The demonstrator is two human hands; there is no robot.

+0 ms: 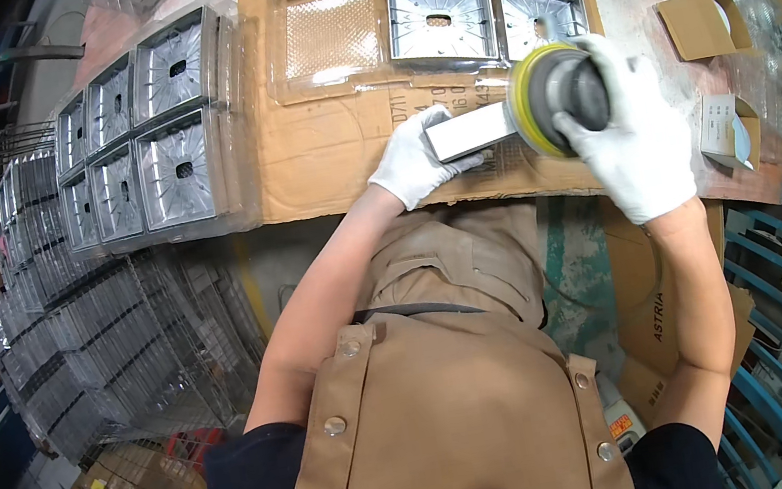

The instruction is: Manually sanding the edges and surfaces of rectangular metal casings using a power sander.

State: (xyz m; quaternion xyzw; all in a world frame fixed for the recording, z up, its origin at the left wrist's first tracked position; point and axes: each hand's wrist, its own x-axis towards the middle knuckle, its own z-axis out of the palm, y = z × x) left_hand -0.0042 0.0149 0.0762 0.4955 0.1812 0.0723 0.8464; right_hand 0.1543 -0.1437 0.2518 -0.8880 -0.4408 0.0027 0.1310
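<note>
We are sanding: left hand (pixel 412 162) grips the flat grey metal piece (pixel 468 132), right hand (pixel 634 142) grips the round yellow-padded sander (pixel 556 96) against its right end; next, we judge, steady pressure along it

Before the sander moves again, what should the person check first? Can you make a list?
1. Left hand gripping the grey metal piece: ok.
2. Right hand wrapped around the round sander: ok.
3. Both hands gloved: ok.
4. Yellow pad meeting the piece's end: ok, they touch.
5. Left fingers away from the pad: ok, apart.
6. Whether the sander is spinning: cannot tell.
</note>
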